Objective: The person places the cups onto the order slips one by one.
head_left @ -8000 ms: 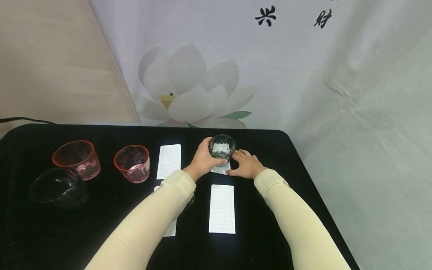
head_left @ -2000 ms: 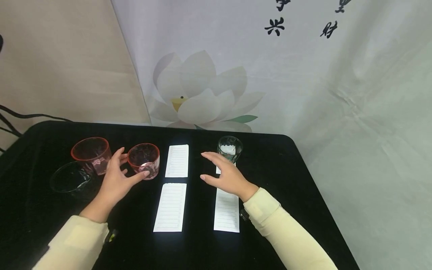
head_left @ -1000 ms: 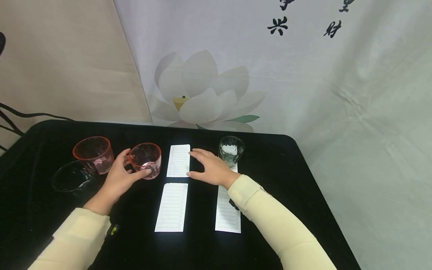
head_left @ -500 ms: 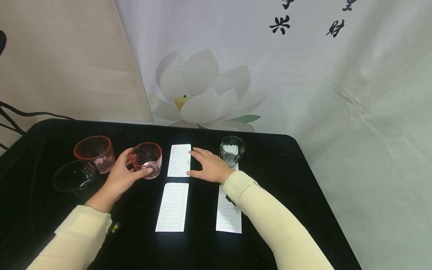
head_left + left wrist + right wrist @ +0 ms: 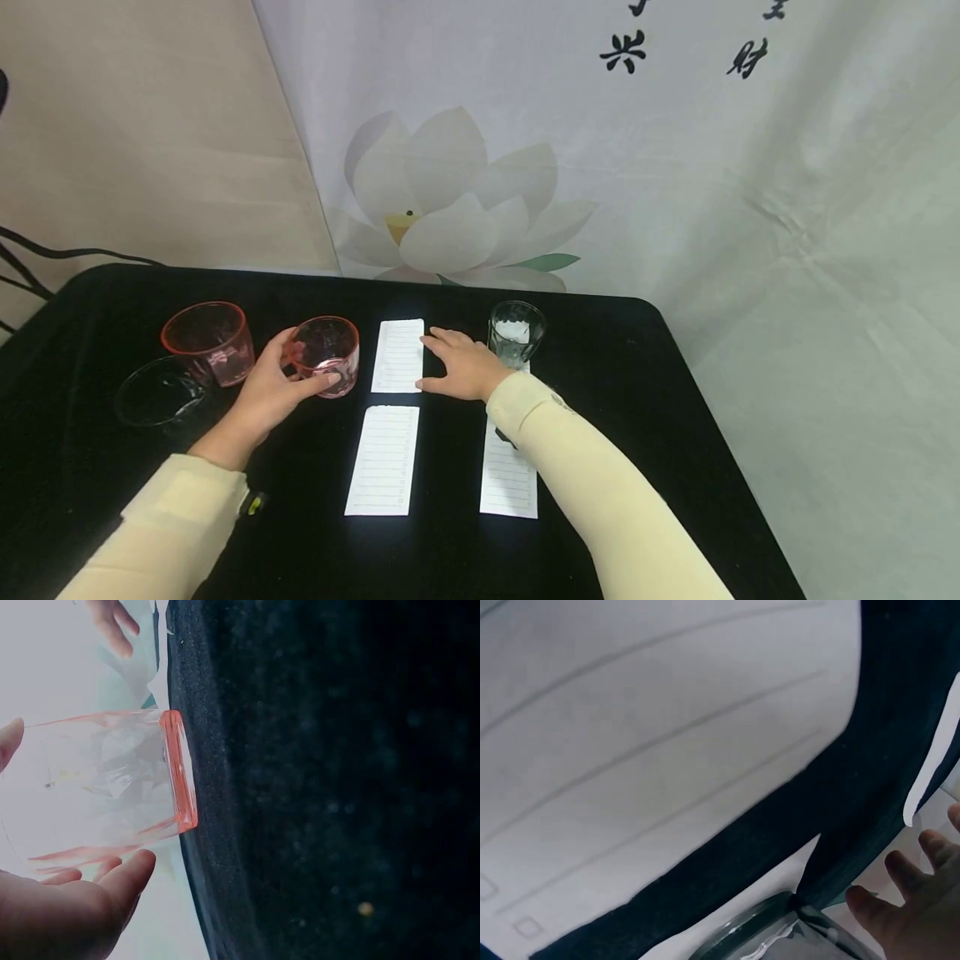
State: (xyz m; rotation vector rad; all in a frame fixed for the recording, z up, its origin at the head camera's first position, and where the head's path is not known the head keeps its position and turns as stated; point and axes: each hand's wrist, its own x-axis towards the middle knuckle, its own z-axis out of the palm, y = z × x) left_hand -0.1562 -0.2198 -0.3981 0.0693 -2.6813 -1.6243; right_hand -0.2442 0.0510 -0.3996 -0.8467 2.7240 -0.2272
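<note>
Left-hand grip (image 5: 264, 396): thumb and fingers clamped round small red-rimmed glass (image 5: 341, 367), upright, mouth up.
Glass just left of far-left paper slip (image 5: 397, 357), long axis running near to far; slip lies between glass and right-hand grip (image 5: 465, 368), fingers apart, nothing held, tips at slip's right edge, contact unclear. Left hand nearer the glass. Outward: green-tinted glass (image 5: 514, 348), right; wider red-rimmed glass (image 5: 228, 362), left; black bench (image 5: 607, 367) below.
</note>
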